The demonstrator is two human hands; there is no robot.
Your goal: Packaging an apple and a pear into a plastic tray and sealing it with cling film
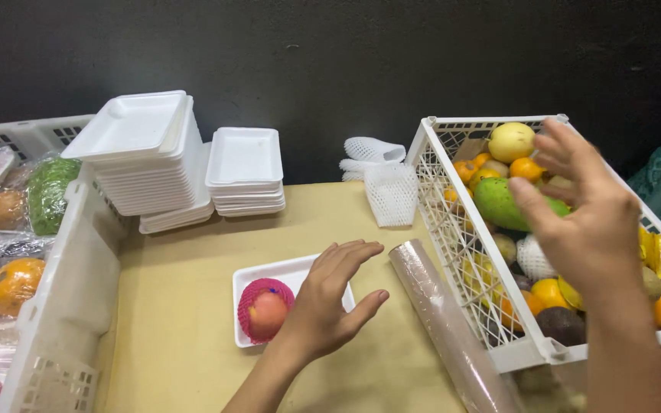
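The left hand (329, 302) is spread flat, fingers apart and gripping nothing, palm down over the right part of a white foam tray (288, 274) that lies on the tan tabletop (185, 321). In the tray's left half sits a reddish-orange fruit (268, 314) wrapped in a pink foam net sleeve (254, 293); the hand is just beside the fruit, and contact with the tray cannot be confirmed. The right hand (587, 222) is raised above a white lattice crate (453, 222) at the right, fingers open and slightly curled, holding nothing. The crate contains mixed fruit: a green mango (499, 205), oranges (525, 168), a pale yellow round fruit (511, 141) and dark avocados (561, 324). A roll of clear cling film (445, 321) lies on the tabletop between the tray and the crate, running diagonally toward the near edge. White foam net sleeves (390, 193) lie at the crate's far-left corner. Two stacks of white foam trays (185, 164) stand at the back of the tabletop. A second white crate (55, 306) at the left holds film-wrapped trays of fruit (9, 283).
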